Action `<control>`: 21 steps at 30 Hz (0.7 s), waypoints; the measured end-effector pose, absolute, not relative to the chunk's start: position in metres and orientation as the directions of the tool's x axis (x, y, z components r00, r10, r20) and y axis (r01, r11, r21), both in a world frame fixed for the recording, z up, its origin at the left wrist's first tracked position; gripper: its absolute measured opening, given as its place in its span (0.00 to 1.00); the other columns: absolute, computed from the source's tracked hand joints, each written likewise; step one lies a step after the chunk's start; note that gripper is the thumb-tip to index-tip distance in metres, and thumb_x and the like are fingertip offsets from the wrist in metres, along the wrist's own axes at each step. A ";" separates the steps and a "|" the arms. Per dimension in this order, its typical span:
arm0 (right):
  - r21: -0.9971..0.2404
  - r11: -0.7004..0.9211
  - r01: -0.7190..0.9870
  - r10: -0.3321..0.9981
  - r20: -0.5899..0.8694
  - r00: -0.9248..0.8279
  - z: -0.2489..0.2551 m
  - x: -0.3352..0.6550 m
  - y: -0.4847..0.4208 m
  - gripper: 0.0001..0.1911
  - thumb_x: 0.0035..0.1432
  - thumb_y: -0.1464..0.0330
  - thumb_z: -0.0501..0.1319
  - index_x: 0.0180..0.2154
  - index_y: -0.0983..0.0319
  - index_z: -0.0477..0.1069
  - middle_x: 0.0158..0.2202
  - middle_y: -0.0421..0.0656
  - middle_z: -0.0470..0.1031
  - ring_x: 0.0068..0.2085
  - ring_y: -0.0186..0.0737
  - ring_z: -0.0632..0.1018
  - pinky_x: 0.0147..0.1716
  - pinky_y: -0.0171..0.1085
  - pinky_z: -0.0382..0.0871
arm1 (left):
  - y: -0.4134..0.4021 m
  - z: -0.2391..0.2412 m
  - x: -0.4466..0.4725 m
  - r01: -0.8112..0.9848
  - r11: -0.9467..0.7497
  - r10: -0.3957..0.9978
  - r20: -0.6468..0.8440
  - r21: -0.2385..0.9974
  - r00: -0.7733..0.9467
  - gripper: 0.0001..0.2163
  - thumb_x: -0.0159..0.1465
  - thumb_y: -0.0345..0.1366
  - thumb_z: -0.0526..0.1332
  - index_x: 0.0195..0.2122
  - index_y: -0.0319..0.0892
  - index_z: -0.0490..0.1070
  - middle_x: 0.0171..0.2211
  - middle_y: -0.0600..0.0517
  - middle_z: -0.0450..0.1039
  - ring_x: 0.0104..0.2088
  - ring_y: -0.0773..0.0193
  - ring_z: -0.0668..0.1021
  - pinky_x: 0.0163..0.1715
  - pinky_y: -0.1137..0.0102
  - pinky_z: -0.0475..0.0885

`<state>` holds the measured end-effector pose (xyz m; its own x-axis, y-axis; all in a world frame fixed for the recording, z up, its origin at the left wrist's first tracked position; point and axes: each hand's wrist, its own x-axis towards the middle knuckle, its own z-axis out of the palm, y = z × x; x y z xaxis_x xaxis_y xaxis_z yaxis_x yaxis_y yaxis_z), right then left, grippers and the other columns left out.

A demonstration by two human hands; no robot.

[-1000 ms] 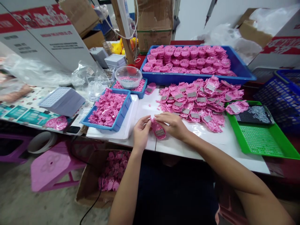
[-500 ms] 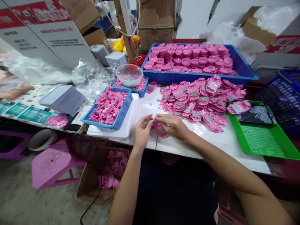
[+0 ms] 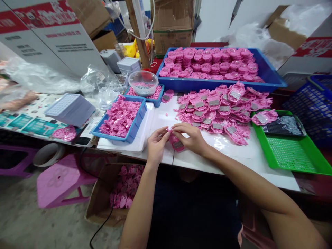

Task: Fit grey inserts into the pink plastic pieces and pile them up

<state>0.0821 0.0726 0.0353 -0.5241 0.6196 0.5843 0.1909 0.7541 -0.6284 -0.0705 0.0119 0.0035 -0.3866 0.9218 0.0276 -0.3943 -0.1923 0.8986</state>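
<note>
Close to the table's front edge, my left hand (image 3: 157, 142) and my right hand (image 3: 190, 137) meet over one pink plastic casing (image 3: 177, 144) with a grey plate on it. Fingers of both hands pinch its upper end, and the small spot between the fingertips is hidden. Just beyond my right hand spreads a heap of similar pink casings (image 3: 215, 107), many with grey metal plates showing. Left of my left hand, a blue tray (image 3: 129, 139) holds small pink plastic parts (image 3: 120, 116).
A large blue bin (image 3: 269, 76) of stacked pink pieces stands behind the heap. At right lies a green tray (image 3: 321, 162) with a black screw tray. A clear bowl (image 3: 143, 83) rests on a small blue tray. A hanging screwdriver (image 3: 235, 13) points down. Below is a cardboard box (image 3: 100, 197).
My hands stay together on the pink casing. The right hand's fingers have lifted and bent slightly, and the casing has shifted a little to the left.
</note>
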 end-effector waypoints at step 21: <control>-0.525 0.829 0.192 0.538 0.655 -0.530 0.051 0.067 0.052 0.08 0.70 0.75 0.48 0.44 0.60 0.63 0.41 0.49 0.69 0.44 0.43 0.72 0.44 0.44 0.72 | 0.003 -0.002 -0.061 0.302 -0.540 0.621 0.614 0.785 -0.487 0.12 0.64 0.34 0.68 0.49 0.44 0.78 0.41 0.49 0.83 0.43 0.59 0.85 0.49 0.60 0.81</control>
